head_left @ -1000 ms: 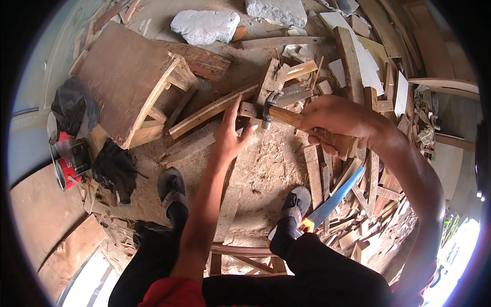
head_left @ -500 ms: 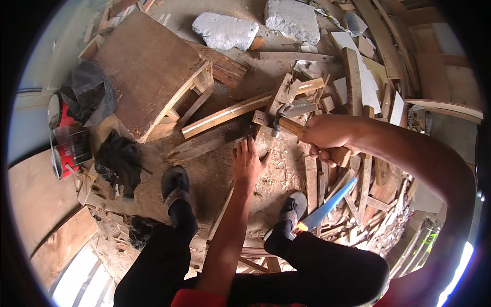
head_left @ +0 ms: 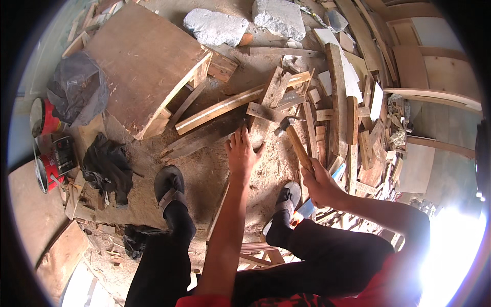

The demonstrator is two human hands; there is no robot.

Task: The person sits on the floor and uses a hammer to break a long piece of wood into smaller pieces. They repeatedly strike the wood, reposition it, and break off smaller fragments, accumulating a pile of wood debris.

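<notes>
My right hand (head_left: 322,185) is closed round the lower part of a wooden hammer handle (head_left: 298,148). The metal hammer head (head_left: 287,124) is close to the right end of a short wooden piece (head_left: 266,112), which crosses a longer board (head_left: 276,88). Whether the head touches the wood, I cannot tell. My left hand (head_left: 241,153) is at the near end of that board, its fingers stretched forward and the thumb spread to the right. The fingertips are near the board's end; whether they press on it is unclear.
A plywood box-like piece (head_left: 146,69) stands at the upper left. A long batten (head_left: 220,110) lies beyond my left hand. Scrap wood (head_left: 337,102) piles up on the right, with a blue saw blade (head_left: 307,209) by my right foot. Red cans (head_left: 48,171) and grey rubble blocks (head_left: 279,19) are farther out.
The hammer handle has swung from sideways to pointing back toward me, and my right hand has come nearer and lower. The short crosspiece shows more fully. My left hand has stayed at the board's end.
</notes>
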